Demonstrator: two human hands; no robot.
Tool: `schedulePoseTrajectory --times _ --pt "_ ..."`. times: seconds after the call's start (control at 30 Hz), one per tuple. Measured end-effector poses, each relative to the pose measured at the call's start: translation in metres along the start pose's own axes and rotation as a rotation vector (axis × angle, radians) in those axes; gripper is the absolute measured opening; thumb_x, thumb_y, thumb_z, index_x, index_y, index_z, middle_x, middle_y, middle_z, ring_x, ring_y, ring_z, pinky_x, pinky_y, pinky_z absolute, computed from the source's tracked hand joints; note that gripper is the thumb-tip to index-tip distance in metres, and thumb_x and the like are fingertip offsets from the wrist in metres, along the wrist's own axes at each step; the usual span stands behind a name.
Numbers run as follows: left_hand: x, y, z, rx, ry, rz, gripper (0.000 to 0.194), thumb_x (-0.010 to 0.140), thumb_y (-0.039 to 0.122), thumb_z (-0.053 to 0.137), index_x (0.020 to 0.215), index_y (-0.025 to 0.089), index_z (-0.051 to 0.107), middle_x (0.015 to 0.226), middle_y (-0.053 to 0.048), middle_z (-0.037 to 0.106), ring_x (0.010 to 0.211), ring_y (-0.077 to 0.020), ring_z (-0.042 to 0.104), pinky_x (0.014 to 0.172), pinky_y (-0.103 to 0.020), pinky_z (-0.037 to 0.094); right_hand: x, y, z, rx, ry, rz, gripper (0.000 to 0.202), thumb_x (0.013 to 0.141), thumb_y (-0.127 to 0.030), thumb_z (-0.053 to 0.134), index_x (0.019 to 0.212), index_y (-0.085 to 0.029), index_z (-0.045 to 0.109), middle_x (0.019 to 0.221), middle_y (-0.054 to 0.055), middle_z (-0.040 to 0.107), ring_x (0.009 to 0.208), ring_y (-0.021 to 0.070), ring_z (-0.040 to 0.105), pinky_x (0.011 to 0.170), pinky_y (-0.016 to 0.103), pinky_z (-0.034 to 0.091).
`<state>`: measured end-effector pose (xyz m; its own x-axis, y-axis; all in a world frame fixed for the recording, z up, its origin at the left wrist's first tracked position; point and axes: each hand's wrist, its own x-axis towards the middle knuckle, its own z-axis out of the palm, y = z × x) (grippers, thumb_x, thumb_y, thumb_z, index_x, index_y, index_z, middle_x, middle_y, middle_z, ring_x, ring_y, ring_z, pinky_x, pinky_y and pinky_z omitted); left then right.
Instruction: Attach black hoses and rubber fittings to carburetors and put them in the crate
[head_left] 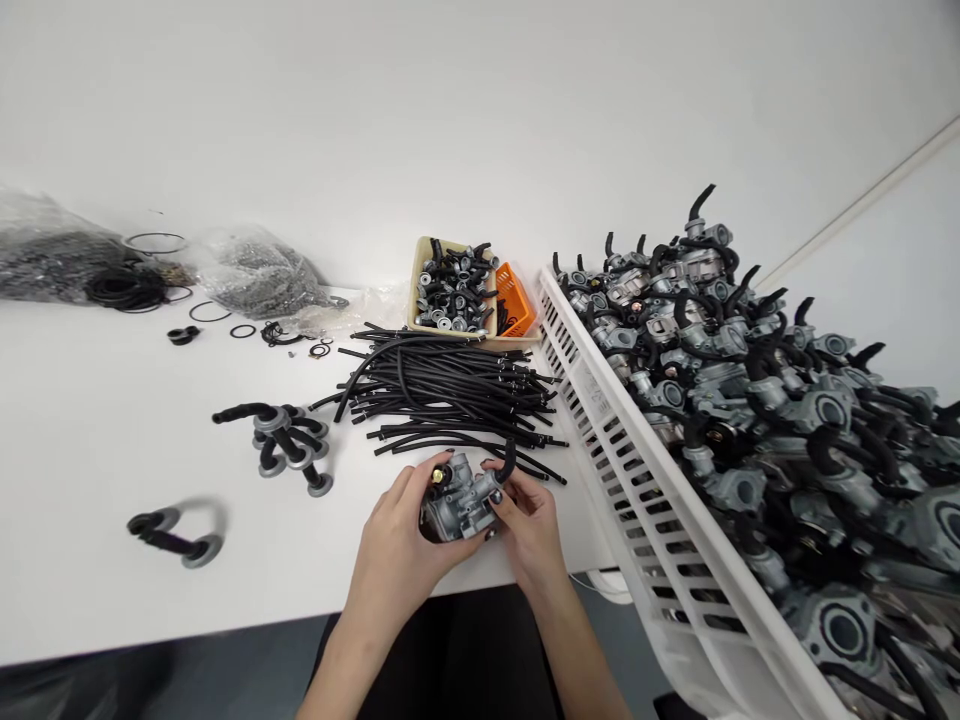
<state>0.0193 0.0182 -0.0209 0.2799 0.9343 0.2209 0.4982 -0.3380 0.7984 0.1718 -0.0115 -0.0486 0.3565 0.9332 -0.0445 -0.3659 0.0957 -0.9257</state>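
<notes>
Between my two hands, just above the front of the table, is a grey metal carburetor [459,500] with a brass-coloured fitting on its left. My left hand [401,535] wraps round its left side, thumb along the lower front. On the other side, my right hand [529,520] grips the body near a short black rubber elbow [510,460] that sticks up from it. Fingers cover part of the carburetor's underside. Right behind the hands lies a pile of black rubber hoses [450,390].
A white slatted crate [630,510], heaped with carburetors [720,380], stands at the right. Cap-and-elbow parts fill a cream tray [415,285] beside an orange basket [517,300]. More capped elbows [289,440] sit left. Plastic bags [259,270] and rubber rings [242,331] lie at the back left.
</notes>
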Motion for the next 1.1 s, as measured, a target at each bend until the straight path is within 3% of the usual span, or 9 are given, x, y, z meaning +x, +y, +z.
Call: schedulePoseTrajectory --times 0.27,0.5,0.7,0.93,1.1 --pt "0.001 0.001 -0.005 0.002 -0.061 -0.017 0.075 0.069 0.026 0.076 0.135 0.035 0.042 0.122 -0.003 0.061 0.109 -0.0257 0.062 0.090 -0.039 0.051 0.000 -0.002 0.001 -0.004 0.002 0.011 0.034 0.066 -0.036 0.085 0.097 -0.026 0.078 0.100 0.003 0.071 0.085 0.0185 0.060 0.077 0.029 0.048" --pt "-0.002 0.002 0.000 0.039 -0.034 -0.013 0.076 0.069 0.026 0.076 0.136 0.038 0.043 0.108 -0.001 0.061 0.095 -0.0252 0.063 0.081 -0.038 0.052 0.000 0.001 0.000 0.000 0.062 -0.006 0.030 0.060 -0.033 0.088 0.086 -0.024 0.076 0.098 0.004 0.071 0.086 0.0190 0.061 0.077 0.029 0.049" --pt "-0.004 0.001 0.003 0.149 -0.043 0.064 0.075 0.069 0.028 0.074 0.137 0.037 0.042 0.103 -0.002 0.060 0.091 -0.0256 0.062 0.077 -0.038 0.052 0.000 0.002 -0.001 0.013 0.051 -0.011 0.028 0.065 -0.033 0.086 0.088 -0.025 0.074 0.098 0.003 0.070 0.087 0.0176 0.062 0.077 0.027 0.050" --pt "-0.006 0.004 0.007 0.256 0.005 0.111 0.070 0.071 0.031 0.073 0.135 0.035 0.046 0.098 -0.003 0.059 0.084 -0.0254 0.061 0.077 -0.039 0.051 0.000 0.005 -0.004 -0.061 0.078 -0.028 0.022 0.070 -0.037 0.081 0.086 -0.024 0.077 0.111 0.008 0.068 0.102 0.0248 0.062 0.084 0.034 0.051" --pt "-0.006 0.003 0.007 0.198 0.013 0.061 0.069 0.071 0.034 0.074 0.133 0.034 0.046 0.103 -0.003 0.061 0.089 -0.0263 0.063 0.077 -0.039 0.052 0.000 0.000 0.000 -0.017 0.037 -0.022 0.020 0.070 -0.038 0.080 0.085 -0.025 0.077 0.104 0.006 0.069 0.094 0.0224 0.062 0.079 0.031 0.050"
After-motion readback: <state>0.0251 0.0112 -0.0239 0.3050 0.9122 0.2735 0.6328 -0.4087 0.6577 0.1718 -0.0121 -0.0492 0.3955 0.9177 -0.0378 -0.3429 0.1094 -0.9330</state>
